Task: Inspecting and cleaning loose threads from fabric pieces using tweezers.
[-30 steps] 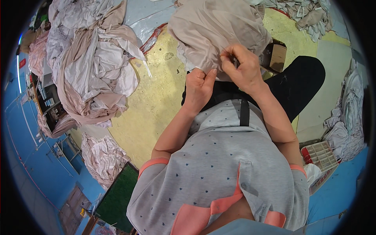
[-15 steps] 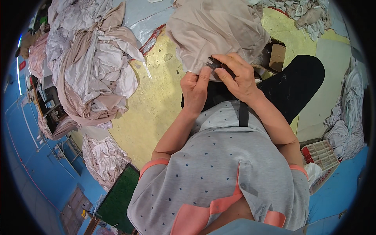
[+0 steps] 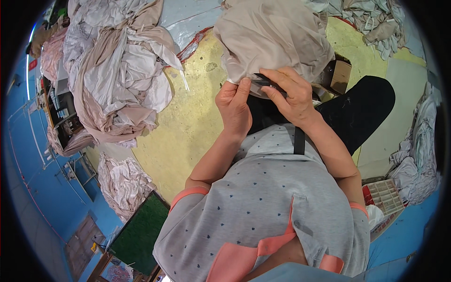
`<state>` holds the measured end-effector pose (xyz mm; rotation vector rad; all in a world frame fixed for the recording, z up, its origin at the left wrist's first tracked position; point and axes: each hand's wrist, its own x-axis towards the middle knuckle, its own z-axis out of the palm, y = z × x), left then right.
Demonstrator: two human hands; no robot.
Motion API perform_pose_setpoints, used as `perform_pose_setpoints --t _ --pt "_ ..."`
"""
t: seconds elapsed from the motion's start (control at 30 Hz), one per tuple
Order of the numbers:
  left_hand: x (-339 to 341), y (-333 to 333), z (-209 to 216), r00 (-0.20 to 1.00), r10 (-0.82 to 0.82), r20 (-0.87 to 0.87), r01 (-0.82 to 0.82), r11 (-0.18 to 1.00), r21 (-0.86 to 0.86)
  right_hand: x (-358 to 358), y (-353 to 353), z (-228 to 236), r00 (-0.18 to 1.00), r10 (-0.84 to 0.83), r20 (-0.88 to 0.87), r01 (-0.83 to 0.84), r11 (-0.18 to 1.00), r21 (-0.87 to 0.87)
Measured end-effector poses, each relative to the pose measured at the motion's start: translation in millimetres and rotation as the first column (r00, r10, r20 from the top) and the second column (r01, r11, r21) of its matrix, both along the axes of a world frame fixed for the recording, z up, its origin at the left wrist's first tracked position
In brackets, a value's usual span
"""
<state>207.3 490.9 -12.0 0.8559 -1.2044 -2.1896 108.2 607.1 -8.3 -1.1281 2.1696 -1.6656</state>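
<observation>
A beige garment (image 3: 275,35) lies bunched over my lap. My left hand (image 3: 235,108) pinches the garment's lower edge between thumb and fingers. My right hand (image 3: 290,94) is closed around a small dark tool (image 3: 261,81), likely thread snips, its tip against the cloth edge beside my left thumb. Both hands touch each other just above my black trousers (image 3: 361,108).
A large heap of white and beige cloth (image 3: 117,70) lies to my left on the yellow floor (image 3: 188,131). More cloth (image 3: 124,183) is lower left, and further piles at top right and right. A brown box (image 3: 340,75) stands by my knee, and a compartment tray (image 3: 385,197) at the right.
My hands moved closer together and slightly left. My right hand brought the dark tool down to the garment's edge next to my left thumb.
</observation>
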Motion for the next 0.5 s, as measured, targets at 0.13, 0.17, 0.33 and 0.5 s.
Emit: perform_pose_setpoints --t 0.13,0.17,0.33,0.5 --pt "2.3 -0.6 -2.2 0.999 -0.045 0.000 0.045 0.999 0.019 -1.8 -0.8 2.2 0.999 -0.009 -0.031 0.009 1.000 0.016" --pt "1.3 0.1 -0.8 0.999 -0.052 0.002 0.052 0.998 0.022 -2.2 -0.7 2.5 0.999 -0.008 -0.048 0.010 1.000 0.028" --pt "-0.1 2.9 2.3 0.998 -0.064 0.004 0.064 0.997 0.038 -2.3 0.5 2.7 0.998 -0.012 -0.068 0.015 0.999 0.046" --pt "-0.1 3.4 1.2 0.996 -0.089 0.001 0.089 0.996 0.015 -4.4 0.0 3.7 0.997 -0.004 -0.075 0.008 0.999 0.042"
